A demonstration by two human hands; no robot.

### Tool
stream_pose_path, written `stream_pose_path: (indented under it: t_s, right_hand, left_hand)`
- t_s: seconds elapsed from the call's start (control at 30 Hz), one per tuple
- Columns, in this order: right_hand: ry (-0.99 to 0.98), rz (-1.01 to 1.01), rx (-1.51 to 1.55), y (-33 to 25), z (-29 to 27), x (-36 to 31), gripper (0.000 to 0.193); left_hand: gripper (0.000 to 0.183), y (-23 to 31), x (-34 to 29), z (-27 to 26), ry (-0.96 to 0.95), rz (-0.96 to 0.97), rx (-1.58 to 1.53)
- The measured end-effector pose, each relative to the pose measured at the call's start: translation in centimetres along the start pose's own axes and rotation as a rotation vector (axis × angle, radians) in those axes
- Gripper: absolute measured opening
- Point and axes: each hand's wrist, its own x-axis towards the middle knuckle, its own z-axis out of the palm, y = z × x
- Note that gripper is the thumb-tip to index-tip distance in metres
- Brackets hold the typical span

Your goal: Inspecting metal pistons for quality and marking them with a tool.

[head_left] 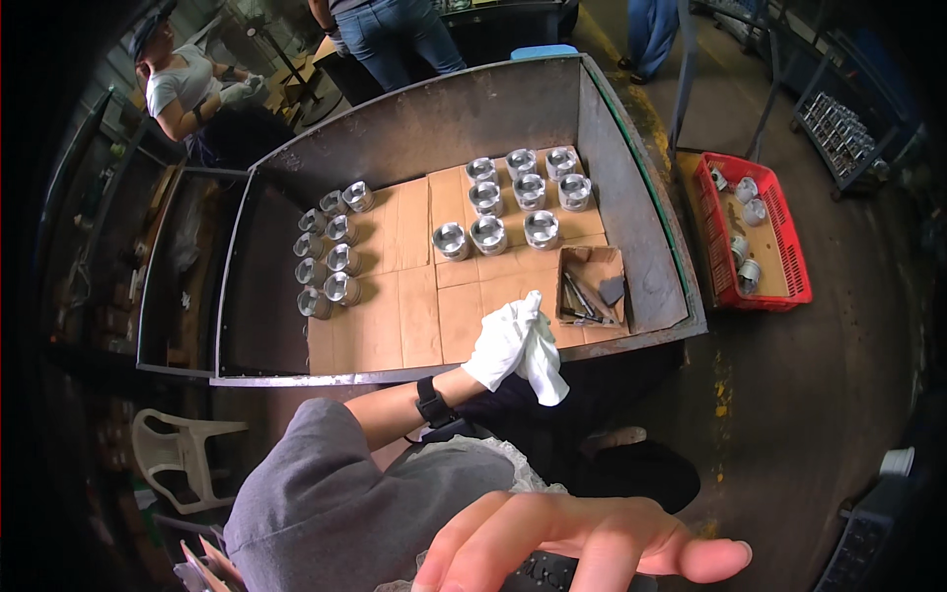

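Note:
My left hand (496, 344), in a white glove with a black watch above it, is closed on a loose white glove (544, 371) hanging from its fingers. It is over the near edge of the metal bin, beside a small cardboard box (592, 253) that holds several thin metal tools and a dark block. My right hand (582, 533) is bare, large and close at the bottom, with its fingers bent but apart and nothing seen in them. Beyond the left hand, several silver pistons (488, 235) stand on cardboard; a second group of pistons (341, 287) stands at the left.
The metal bin's walls (633, 168) rise at the back and right. A red plastic crate (800, 280) with several pistons is on the floor to the right. A pale plastic chair (178, 449) is at the left. Other people (182, 94) are beyond the bin. A piston cart (838, 133) stands far right.

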Motion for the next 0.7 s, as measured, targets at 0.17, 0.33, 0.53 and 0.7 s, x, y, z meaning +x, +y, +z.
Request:
stream_pose_path:
  t_s: [0.17,0.33,0.53,0.7]
  right_hand:
    - [-0.016,0.01,-0.019,0.2,0.7,0.1,0.079]
    - [-0.081,-0.067,0.016,0.6,0.4,0.4,0.078]
    - [-0.094,-0.106,0.007,0.6,0.5,1.0,0.075]
    - [0.064,-0.078,0.113,0.1,1.4,0.6,0.073]
  left_hand:
    - [0.045,-0.1,0.0,0.2,0.014,-0.013,0.067]
    - [0.044,-1.8,0.1,0.3,0.072,0.029,0.131]
    - [0.047,-0.7,0.0,0.5,0.073,0.005,-0.003]
    - [0.046,0.3,0.3,0.4,0.026,0.017,0.02]
